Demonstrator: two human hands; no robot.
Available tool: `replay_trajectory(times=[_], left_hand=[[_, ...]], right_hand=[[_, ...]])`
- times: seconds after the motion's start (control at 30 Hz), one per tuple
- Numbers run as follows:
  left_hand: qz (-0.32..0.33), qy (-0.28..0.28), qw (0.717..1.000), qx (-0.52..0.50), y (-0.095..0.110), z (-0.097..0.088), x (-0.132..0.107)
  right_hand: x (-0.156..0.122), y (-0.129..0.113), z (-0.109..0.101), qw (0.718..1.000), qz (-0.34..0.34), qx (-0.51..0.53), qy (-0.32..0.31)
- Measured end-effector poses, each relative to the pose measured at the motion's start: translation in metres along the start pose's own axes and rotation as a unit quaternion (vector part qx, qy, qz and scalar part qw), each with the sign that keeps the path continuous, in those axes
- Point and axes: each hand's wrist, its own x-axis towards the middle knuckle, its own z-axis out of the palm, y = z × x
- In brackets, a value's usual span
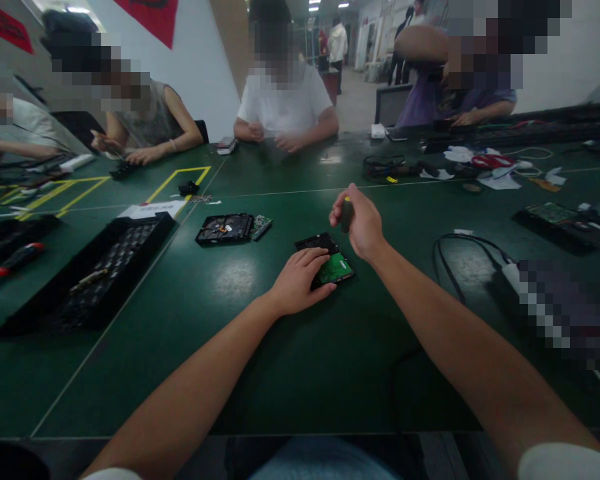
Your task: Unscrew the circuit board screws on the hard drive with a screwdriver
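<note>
A black hard drive with a green circuit board [336, 267] lies on the dark green table [290, 373] in front of me. My left hand [300, 280] rests on its near left side, fingers curled and pressing it down. My right hand [359, 223] hovers just above the drive's far right corner, closed around the dark handle of a screwdriver [347, 213] that has a yellow tip at the top. A second hard drive [233, 228] lies further left, apart from both hands.
A long black tray [87, 273] sits at the left, with a red-handled screwdriver [17, 259] beyond it. A power strip with a black cable [473, 257] lies at the right. Several people work at the table's far side amid tools and parts.
</note>
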Motion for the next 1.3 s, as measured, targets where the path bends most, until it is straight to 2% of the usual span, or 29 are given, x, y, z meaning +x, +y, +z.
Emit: replay_trajectory(times=[0.2,0.43,0.57,0.83,1.07,1.3], left_hand=[[0.002,0.001,1.000,0.002,-0.0009,0.0004,-0.0004],[-0.001,-0.002,1.000,0.001,-0.0010,0.0001,-0.0003],[-0.002,-0.002,1.000,0.002,-0.0013,0.0000,-0.0001],[0.005,0.003,1.000,0.009,-0.0022,0.0018,-0.0004],[0.008,0.005,1.000,0.010,-0.0038,0.0040,-0.0005],[0.002,0.005,1.000,0.005,-0.0015,0.0020,-0.0005]], right_hand=[[0.0006,0.0036,-0.0017,1.000,-0.023,-0.004,0.007],[-0.0022,-0.0028,0.0009,1.000,-0.011,0.003,-0.023],[-0.0022,-0.0046,0.0010,1.000,0.004,-0.012,-0.019],[0.0001,0.0035,-0.0015,1.000,-0.029,-0.010,-0.004],[-0.0001,-0.0003,-0.0012,1.000,-0.004,0.006,-0.014],[-0.0011,0.0007,-0.0011,1.000,-0.007,0.016,-0.006]])
